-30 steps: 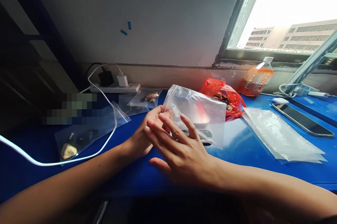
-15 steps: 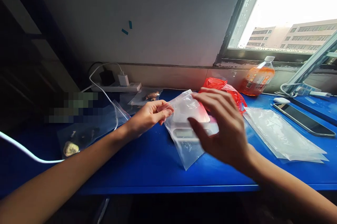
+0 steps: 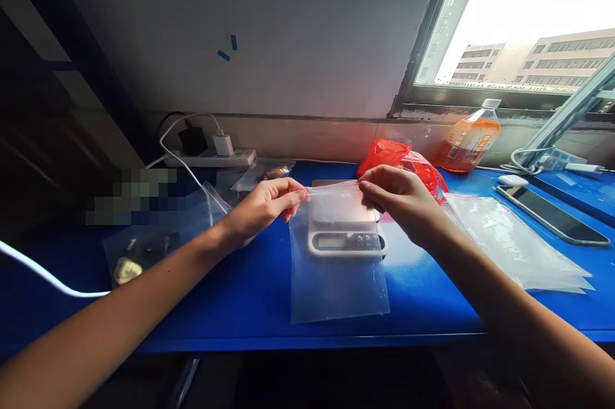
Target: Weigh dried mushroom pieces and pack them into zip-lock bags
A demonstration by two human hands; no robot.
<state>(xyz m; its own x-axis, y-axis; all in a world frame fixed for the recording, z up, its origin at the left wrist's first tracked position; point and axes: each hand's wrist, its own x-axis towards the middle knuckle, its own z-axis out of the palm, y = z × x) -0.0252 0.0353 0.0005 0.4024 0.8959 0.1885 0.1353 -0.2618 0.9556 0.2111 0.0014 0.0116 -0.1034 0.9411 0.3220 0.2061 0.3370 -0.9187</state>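
Plainly, the thing in hand is a clear plastic bag [image 3: 339, 290], thin and filmy, flat, with a slightly milky sheen, fine wrinkles and faint parallel lines running along its top edge. Its outline is roughly a rectangle. Through the film shows a digital scale [image 3: 346, 242], hard and smooth, with rounded corners, a small display and buttons; whether film and scale touch, I cannot tell. Both sit over the glossy blue worktop [image 3: 250, 319].

The bag hangs between the 2 hands, in front of the person. The left hand [image 3: 264, 210] pinches its top left corner between thumb and curled fingers; the right hand [image 3: 401, 200] nips the top right corner the same way, its fingers also closed narrow on the film. The top edge stretches across the gap between them, and the rest of the bag drops clear of the fingers, below them.

That top edge runs left to right, almost level. The longer axis of the bag runs from the hands toward the near edge of the worktop, the bottom hem pointing at the person.

Just beyond the right hand sits a crinkled red plastic bag [image 3: 382, 152]; farther right lie flat, whitish plastic bags [image 3: 514, 239], overlapping.
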